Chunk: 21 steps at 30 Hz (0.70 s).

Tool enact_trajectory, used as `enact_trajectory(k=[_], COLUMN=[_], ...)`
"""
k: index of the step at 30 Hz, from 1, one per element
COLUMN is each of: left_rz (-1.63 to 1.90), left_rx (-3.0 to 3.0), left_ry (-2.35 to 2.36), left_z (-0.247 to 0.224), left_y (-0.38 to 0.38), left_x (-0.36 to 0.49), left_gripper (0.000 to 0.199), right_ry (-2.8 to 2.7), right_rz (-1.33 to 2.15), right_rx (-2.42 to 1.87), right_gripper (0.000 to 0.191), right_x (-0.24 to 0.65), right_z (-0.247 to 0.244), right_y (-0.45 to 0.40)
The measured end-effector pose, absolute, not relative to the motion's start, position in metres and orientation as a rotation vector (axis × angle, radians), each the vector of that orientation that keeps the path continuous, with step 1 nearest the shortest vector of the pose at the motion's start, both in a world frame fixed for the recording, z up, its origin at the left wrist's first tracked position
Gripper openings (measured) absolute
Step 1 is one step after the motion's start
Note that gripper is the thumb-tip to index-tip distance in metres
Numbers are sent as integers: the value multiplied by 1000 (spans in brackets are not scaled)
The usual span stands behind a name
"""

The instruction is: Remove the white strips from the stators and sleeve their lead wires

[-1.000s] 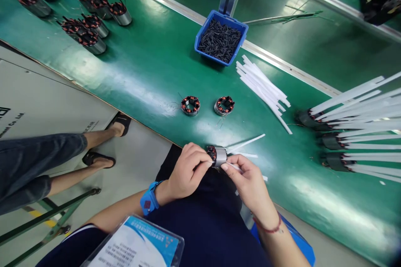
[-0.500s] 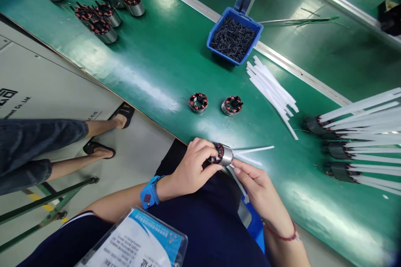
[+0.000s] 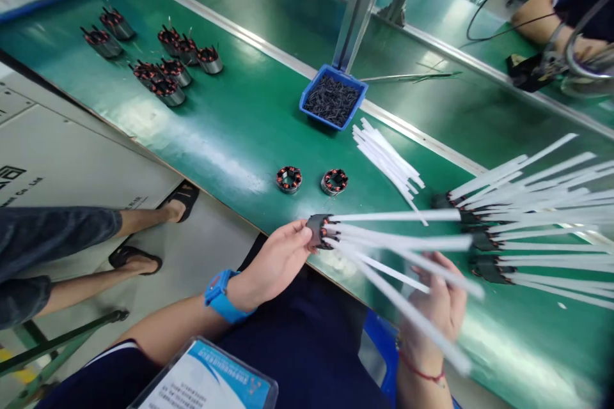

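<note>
My left hand (image 3: 281,262) is closed around a motor stator (image 3: 316,232) with copper windings, held over the table's front edge. Long white strips (image 3: 407,239) fan out of the stator to the right, blurred by motion. Behind some of them is my right hand (image 3: 439,297), its fingers bent and pinched at the end of one thinner strip (image 3: 393,271); the strips partly hide the fingertips. Just beyond, two short stators, one on the left (image 3: 289,179) and one on the right (image 3: 334,182), rest on the green table (image 3: 230,134).
A blue bin (image 3: 333,97) of short black pieces stands by a metal post. Loose white strips (image 3: 388,156) lie beside it. Stators with strips (image 3: 492,268) are at the right, several bare stators (image 3: 165,89) at far left. Another person's arm (image 3: 537,16) shows at upper right.
The stator has been turned and moved slightly left in my left hand, and its strips now spread toward the right. My right hand has moved right, away from the stator. The view has shifted.
</note>
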<state>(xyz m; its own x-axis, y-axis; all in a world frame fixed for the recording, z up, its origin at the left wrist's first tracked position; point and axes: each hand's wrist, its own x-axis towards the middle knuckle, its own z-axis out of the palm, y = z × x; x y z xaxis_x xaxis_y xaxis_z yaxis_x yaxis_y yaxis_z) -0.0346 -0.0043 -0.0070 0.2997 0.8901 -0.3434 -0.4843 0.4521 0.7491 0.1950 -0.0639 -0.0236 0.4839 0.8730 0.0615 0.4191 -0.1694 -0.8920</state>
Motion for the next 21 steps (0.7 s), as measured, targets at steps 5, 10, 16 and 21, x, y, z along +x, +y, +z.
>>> enact_trajectory(k=[5, 10, 16, 21], left_rz=[820, 564, 549, 649], left_rx=[459, 579, 1126, 1371], left_ry=[760, 598, 926, 1122], left_z=[-5, -5, -6, -2], left_y=[-2, -13, -1, 16], left_x=[-3, 22, -2, -28], left_gripper=[24, 21, 35, 29], right_ry=[-1383, -1600, -1516, -1110], right_rz=[898, 846, 288, -8], right_rx=[-1672, -1717, -2032, -2310], right_gripper=[53, 51, 33, 48], right_x=[188, 177, 224, 268], right_z=[-26, -6, -21, -30], right_y=[-71, -73, -56, -35])
